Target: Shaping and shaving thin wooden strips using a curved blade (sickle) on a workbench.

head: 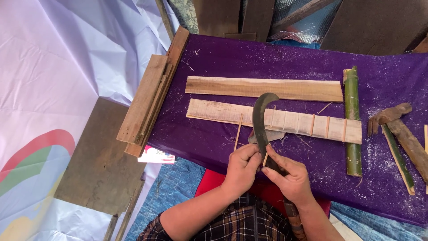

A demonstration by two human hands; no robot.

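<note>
Two hands meet at the near edge of a purple-covered table (pixel 214 147): the right hand (pixel 290 176) is closed around the handle of a curved dark sickle knife (pixel 261 120), while the left hand (pixel 242 167) pinches a thin bamboo sliver (pixel 266 158) against the blade. Beyond lie a slotted pale plank (pixel 214 111), a brown board (pixel 263 88) and a green bamboo stalk (pixel 352 120).

Both forearms extend forward and converge at centre. Left hand (pixel 241 166): fingers curled inward, thumb pressed toward the right hand. Right hand (pixel 290 176): fingers closed in a grip, index finger extended forward. Hands nearly touching
</note>
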